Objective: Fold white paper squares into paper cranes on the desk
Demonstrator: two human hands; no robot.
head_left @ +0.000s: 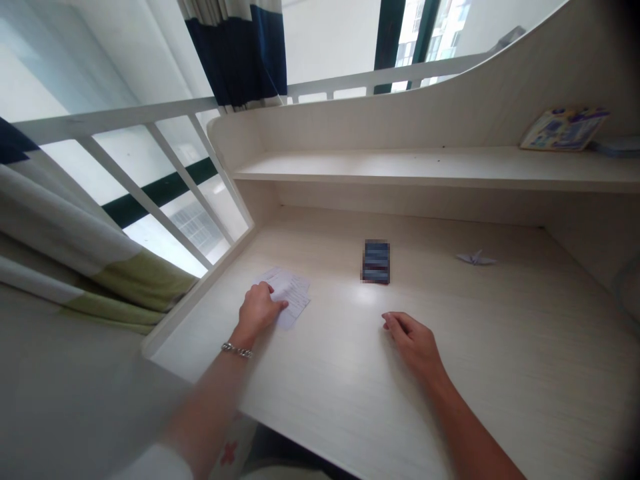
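My left hand (259, 308) is at the left of the desk, its fingers bent over several thin sheets of lined paper (295, 297). The sheets lie fanned out and partly overlapping, and the hand covers their near left part. Over the middle of the desk is my right hand (410, 337), closed, thumb against the curled fingers; I see nothing between them. Beyond it lies a small dark rectangular item (376, 261), blurred by pixels, so its kind cannot be told. A folded white paper crane (477, 258) rests farther right.
A pale wooden desk (340, 387) has a raised shelf (380, 165) along its back. On that shelf's right end leans a colourful booklet or box (565, 129). White railings (165, 157) and a curtain (100, 247) border the left side.
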